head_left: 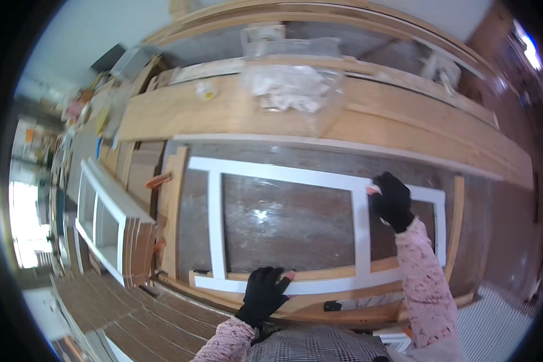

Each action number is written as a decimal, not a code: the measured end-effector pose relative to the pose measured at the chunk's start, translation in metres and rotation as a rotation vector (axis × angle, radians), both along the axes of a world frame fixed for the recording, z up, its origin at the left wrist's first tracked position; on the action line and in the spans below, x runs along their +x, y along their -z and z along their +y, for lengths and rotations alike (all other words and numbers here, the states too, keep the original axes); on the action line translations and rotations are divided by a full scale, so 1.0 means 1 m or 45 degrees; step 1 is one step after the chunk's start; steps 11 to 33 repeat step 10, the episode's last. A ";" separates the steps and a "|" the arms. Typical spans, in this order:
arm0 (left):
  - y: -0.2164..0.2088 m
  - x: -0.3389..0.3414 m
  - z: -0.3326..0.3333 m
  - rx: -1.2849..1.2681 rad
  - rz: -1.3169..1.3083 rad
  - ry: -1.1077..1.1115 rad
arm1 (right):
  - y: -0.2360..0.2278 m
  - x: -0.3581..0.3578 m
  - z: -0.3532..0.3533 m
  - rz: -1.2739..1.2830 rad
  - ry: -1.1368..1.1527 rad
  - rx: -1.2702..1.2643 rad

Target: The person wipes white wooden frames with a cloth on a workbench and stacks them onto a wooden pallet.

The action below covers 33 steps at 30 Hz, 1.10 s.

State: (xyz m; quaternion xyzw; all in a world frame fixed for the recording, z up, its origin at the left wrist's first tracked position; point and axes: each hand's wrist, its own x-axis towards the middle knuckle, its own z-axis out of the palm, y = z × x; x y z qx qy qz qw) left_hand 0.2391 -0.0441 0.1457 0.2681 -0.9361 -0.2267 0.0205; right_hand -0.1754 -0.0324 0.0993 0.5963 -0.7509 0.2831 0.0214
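A white rectangular frame (216, 224) with crossbars lies flat on the workbench (283, 223) before me. My left hand (264, 295), in a black fingerless glove, grips the frame's near rail, with fingertips showing on either side of it. My right hand (392, 202), gloved the same way, is closed over the far rail where the right crossbar meets it. Bits of something whitish show by its fingers, but the glove hides most of it and I cannot tell what it is.
A stack of similar white frames (105, 226) leans at the left, beside orange-handled clamps (158, 181). Wooden strips (174, 211) border the bench. Beyond lies a long wooden board (181, 114) with a clear plastic bag (295, 90) of white pieces. Brown slats (120, 308) are stacked at lower left.
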 end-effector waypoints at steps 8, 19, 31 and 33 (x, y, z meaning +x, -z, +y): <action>0.025 0.015 -0.007 0.103 0.131 0.018 | -0.022 0.058 -0.067 -0.266 -0.123 0.300; 0.031 0.020 -0.004 0.167 0.131 0.047 | -0.023 0.089 -0.106 -0.347 -0.209 0.261; 0.031 0.020 -0.004 0.167 0.131 0.047 | -0.023 0.089 -0.106 -0.347 -0.209 0.261; 0.031 0.020 -0.004 0.167 0.131 0.047 | -0.023 0.089 -0.106 -0.347 -0.209 0.261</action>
